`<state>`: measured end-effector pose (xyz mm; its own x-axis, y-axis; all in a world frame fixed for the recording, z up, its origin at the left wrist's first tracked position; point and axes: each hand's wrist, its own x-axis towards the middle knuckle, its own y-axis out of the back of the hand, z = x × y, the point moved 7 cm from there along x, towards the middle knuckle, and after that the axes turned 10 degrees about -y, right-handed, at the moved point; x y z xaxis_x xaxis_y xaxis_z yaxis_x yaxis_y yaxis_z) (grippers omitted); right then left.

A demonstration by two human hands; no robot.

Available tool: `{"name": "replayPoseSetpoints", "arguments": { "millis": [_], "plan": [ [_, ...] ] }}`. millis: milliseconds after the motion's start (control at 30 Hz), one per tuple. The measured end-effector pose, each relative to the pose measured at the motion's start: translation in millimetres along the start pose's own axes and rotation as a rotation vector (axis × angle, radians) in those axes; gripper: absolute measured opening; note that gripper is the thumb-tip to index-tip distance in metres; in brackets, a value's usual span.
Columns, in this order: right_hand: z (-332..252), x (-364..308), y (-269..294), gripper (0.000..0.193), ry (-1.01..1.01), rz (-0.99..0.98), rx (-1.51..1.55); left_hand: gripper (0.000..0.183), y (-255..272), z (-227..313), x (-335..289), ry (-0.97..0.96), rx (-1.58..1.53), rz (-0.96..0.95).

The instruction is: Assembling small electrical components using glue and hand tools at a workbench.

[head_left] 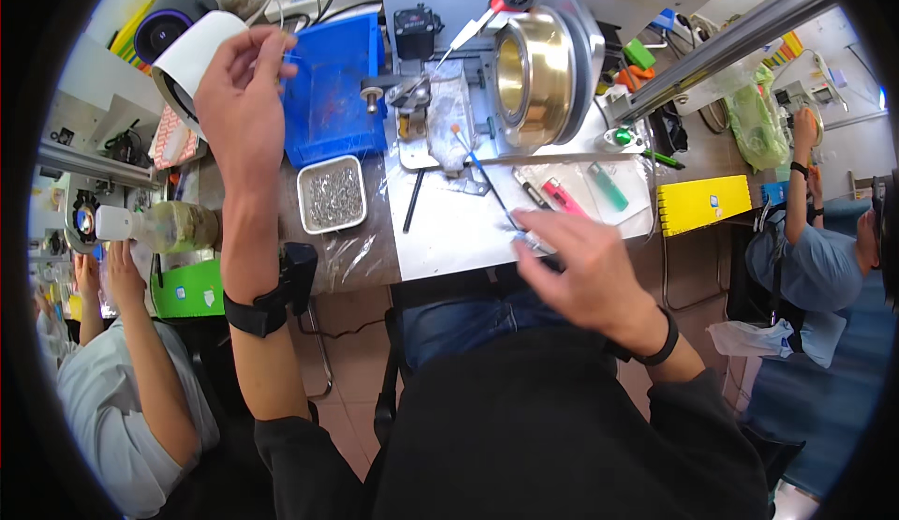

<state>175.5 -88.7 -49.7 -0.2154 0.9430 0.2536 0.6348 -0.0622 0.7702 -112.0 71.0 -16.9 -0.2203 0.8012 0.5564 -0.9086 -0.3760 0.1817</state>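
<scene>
My left hand (pixel 245 94) is raised beside the white cylinder (pixel 198 50), above the left edge of a blue tray (pixel 292 141). Its fingers are curled together, with a tiny bluish thing at the tips that is too small to name. Over the white work surface (pixel 440 239), my right hand (pixel 590 267) has thumb and forefinger around the lower end of a thin blue stick (pixel 485 179) with an orange tip. That tip lies by a metal block (pixel 449 108) in front of a brass-coloured wheel (pixel 526 78). A pale and dark object under the right fingers is mostly hidden.
A white dish of small metal pieces (pixel 333 194) stands before the tray. Pink (pixel 562 196) and green (pixel 609 188) lighters lie right of the stick. A red-and-white tool (pixel 492 12) rests near the wheel. Co-workers sit at left (pixel 131 379) and right (pixel 805 267).
</scene>
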Motion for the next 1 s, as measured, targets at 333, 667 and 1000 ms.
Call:
{"name": "replayPoseSetpoints", "arguments": {
  "millis": [333,667,1000],
  "plan": [
    [84.6,5.3,12.4,0.022,-0.213,0.044,-0.428,0.018,-19.9,-28.4,-4.5,0.097,0.616,-0.331],
    [17.5,15.1,19.0,0.017,-0.050,-0.031,0.102,0.026,-13.5,4.7,-23.9,-0.141,0.819,-0.271],
    [-15.8,74.7,-70.1,0.040,-0.635,-0.304,1.383,0.027,-45.6,23.2,-86.0,-0.083,0.608,-0.471]
  ]
}}
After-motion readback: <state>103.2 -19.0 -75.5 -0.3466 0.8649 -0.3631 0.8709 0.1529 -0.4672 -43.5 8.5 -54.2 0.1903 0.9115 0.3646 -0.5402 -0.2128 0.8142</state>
